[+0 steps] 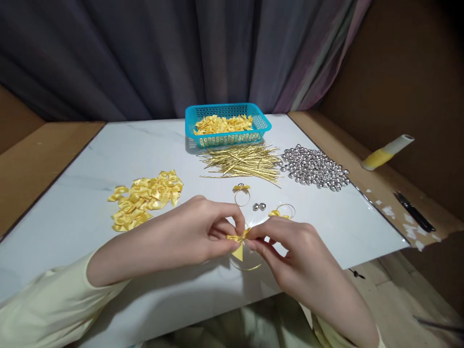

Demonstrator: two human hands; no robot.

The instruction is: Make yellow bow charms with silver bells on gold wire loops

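Pale yellow sleeves (43, 304) frame the near edge of a white counter (90, 159), where a person's two bare hands meet over a small piece of craftwork. The left hand (192, 232) and the right hand (293, 251) are both pinched shut on a yellow satin bow (238, 238), thumb and forefinger of each closing on it from either side. A thin gold wire loop (250, 267) hangs from the bow toward the counter. The bow sits right between the fingertips, just above the counter's surface.

By the look of it, the step in hand is fixing the bow to its wire ring. It is fiddly work that calls for a steady pinch from one hand while the other works the wire.

Just beyond the hands lie two like pieces, a bowed ring (241, 192) and a second bowed ring (282, 211), with a pair of small silver bells (258, 207) between them. To the left is a loose heap of yellow bows (145, 197). Farther back are a sheaf of gold wire sticks (242, 162) and, beside it on the right, a mound of silver bells (314, 168). A blue plastic basket (227, 140) holding more bows stands at the far edge before a dark curtain (181, 53). Off the counter to the right lie a yellow-and-white tube (387, 152) and a black tool (415, 212) — among scraps of paper.
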